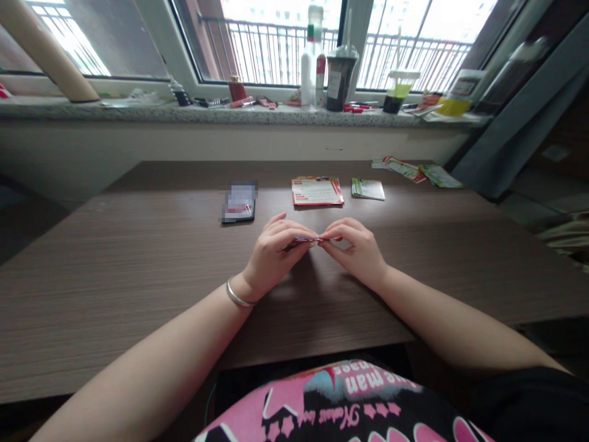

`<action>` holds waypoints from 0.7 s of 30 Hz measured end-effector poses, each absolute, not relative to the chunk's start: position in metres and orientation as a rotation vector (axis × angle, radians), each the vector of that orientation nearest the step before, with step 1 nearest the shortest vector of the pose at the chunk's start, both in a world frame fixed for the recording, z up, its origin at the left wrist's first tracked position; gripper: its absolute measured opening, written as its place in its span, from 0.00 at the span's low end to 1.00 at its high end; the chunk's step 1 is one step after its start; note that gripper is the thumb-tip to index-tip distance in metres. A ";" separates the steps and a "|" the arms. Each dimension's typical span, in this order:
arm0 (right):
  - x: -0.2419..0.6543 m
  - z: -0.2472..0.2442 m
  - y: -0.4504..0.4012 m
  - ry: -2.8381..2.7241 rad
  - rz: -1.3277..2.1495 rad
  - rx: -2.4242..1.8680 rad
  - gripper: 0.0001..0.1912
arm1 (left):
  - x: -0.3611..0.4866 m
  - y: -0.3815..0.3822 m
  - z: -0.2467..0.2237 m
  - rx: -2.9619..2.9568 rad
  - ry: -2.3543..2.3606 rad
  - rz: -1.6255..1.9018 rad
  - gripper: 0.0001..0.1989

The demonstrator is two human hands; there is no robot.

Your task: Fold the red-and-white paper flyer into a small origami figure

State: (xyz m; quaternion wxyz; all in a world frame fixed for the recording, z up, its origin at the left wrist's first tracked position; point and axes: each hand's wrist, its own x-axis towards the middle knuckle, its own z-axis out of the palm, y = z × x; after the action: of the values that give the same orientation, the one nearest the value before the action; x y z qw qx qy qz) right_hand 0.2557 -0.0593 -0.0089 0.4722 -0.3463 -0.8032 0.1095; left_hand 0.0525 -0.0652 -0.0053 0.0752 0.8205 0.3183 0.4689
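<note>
Both of my hands meet fingertip to fingertip over the brown table (151, 258). Between them is a thin, flat item seen edge-on, perhaps a card or small packet (304, 239); its face is hidden. My left hand (278, 248), with a silver bangle at the wrist, pinches it between thumb and fingers. My right hand (352, 248) pinches at its other end. Just beyond the hands lies a stack of red-and-white printed cards (317, 191), with a smaller stack of pale green cards (368, 189) to its right.
A phone (239, 202) lies left of the card stack. Several loose packets or cards (405, 169) are spread at the far right corner. On the stone windowsill (267, 115) stand a tall bottle (308, 73), a dark lidded cup with a straw (341, 77) and other small items.
</note>
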 end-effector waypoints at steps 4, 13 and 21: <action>0.257 -0.008 -0.060 -1.953 0.277 -0.801 0.03 | 0.052 -0.064 -0.006 2.464 0.961 1.402 0.05; 0.258 -0.010 -0.058 -1.933 0.250 -0.762 0.03 | 0.054 -0.062 -0.009 2.498 0.891 1.433 0.06; 0.258 -0.012 -0.056 -1.944 0.198 -0.742 0.03 | 0.054 -0.065 -0.009 2.463 0.938 1.430 0.07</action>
State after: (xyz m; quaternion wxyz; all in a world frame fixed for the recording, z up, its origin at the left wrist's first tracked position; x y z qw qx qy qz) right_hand 0.2579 -0.0564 -0.0115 0.5017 -0.3070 -0.8046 0.0819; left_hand 0.0537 -0.0646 -0.0086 0.0715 0.8192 0.3121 0.4758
